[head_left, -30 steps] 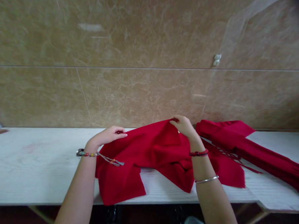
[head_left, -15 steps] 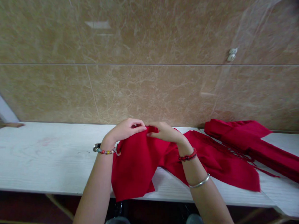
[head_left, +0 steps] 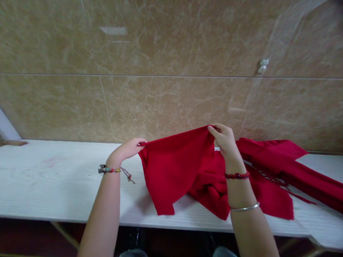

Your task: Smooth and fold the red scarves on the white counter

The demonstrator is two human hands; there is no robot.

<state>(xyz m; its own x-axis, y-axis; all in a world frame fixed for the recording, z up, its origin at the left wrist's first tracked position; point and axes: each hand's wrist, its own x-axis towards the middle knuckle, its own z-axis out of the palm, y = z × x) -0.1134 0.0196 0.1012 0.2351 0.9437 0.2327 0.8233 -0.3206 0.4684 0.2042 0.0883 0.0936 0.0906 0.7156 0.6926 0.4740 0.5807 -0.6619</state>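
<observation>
A brown marbled wall (head_left: pixel 175 41) rises behind a white table (head_left: pixel 58 188).

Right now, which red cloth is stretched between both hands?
The middle cloth, its upper edge pinched by the left hand and right hand; the long cloth reaching the picture's right edge lies unheld on the table.

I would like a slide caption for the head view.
Left hand and right hand hold up red cloth by its edge over a white table.

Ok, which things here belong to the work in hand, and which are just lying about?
In use:
red cloth, edge held by left hand and right hand
white table

Seemingly lying about:
long red bundle on the right, unheld
</observation>
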